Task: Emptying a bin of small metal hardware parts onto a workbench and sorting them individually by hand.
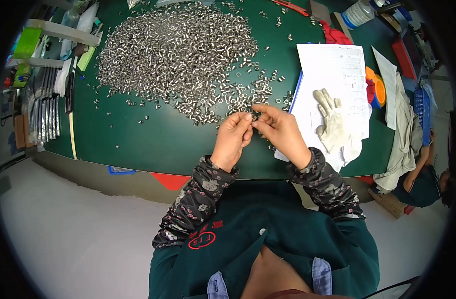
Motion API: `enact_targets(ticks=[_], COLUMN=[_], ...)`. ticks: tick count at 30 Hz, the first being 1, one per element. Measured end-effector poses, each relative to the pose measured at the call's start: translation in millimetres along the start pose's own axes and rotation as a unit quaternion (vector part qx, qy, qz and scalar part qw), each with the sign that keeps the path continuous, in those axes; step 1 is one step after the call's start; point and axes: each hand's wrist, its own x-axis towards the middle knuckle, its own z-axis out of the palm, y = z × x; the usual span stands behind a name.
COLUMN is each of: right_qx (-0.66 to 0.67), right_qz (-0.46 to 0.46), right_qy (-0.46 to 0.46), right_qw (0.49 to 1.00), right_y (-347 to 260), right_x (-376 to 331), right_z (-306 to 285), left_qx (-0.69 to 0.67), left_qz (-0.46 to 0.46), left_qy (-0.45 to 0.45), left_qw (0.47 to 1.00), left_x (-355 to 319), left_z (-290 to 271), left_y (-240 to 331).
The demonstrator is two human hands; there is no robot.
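Note:
Both my hands meet over the near edge of a big heap of small shiny metal rings (178, 50) on the green table. My left hand (231, 141) is closed, with thumb and forefinger pinched at what looks like one small metal ring, mostly hidden by the fingertips. Close against it on the right, my right hand (283, 133) has its fingers curled and its thumb and forefinger brought toward the same spot. Whatever lies between those right fingertips is too small to make out. Loose rings (258, 89) are scattered just beyond the hands.
On the right, a white glove (332, 122) lies on printed sheets (332, 65), beside an orange roll (380, 92). A clear bottle (356, 15) and red cloth (335, 35) are farther back. Bagged tools (49, 109) line the left. Another person (419, 182) is at the far right.

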Motion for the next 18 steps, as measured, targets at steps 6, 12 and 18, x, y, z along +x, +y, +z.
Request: enact_targets(ticks=[6, 12, 18], right_qx=[-0.141, -0.086, -0.106], right_qz=[-0.128, -0.061, -0.100], right_qy=[0.082, 0.020, 0.014], right_qw=[0.978, 0.994, 0.989], right_y=[-2.4, -3.7, -7.5], right_x=[1.3, -6.3, -14.2], right_z=[-4.0, -10.7, -8.4], left_qx=[0.017, 0.004, -0.230], left_qz=[0.029, 0.017, -0.079], left_qy=[0.038, 0.050, -0.030], left_qw=[0.999, 0.999, 0.970], left_x=[1.8, 4.4, 4.7], left_z=[-6.1, 1.0, -1.4], left_y=[-4.2, -7.9, -2.8])
